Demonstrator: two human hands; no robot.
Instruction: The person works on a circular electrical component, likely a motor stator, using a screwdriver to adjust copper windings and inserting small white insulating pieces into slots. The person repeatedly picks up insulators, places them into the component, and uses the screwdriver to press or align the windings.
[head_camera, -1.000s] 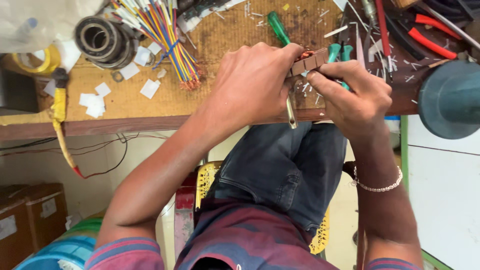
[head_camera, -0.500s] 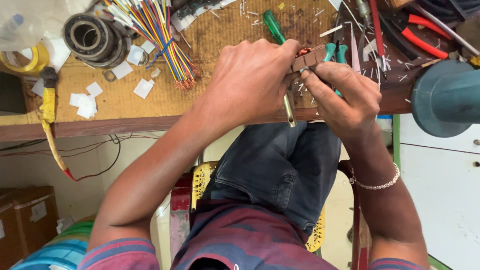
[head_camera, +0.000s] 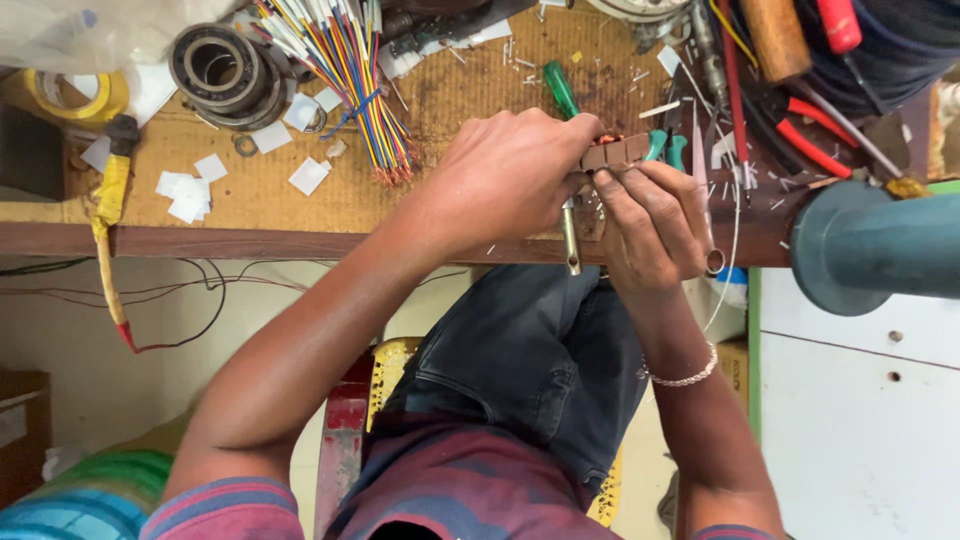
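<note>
Left hand (head_camera: 505, 180) curled over the bench edge, fingers closed on the left end of a small brown segmented block (head_camera: 612, 154); metal screwdriver shaft (head_camera: 570, 240) poking out beneath, green handle (head_camera: 560, 88) above. Right hand (head_camera: 650, 225) pinching the block's right end. Block flat, ribbed, reddish at one tip, mostly hidden by fingers. Beyond, a rough cork-like bench top (head_camera: 450, 90), colourful wire bundle (head_camera: 345, 75), steel bearings (head_camera: 215, 65).

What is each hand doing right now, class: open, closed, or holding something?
Left hand: closed on the green-handled screwdriver, its shaft pointing down past the bench edge.
Right hand: fingers pinching the small brown segmented part.
</note>
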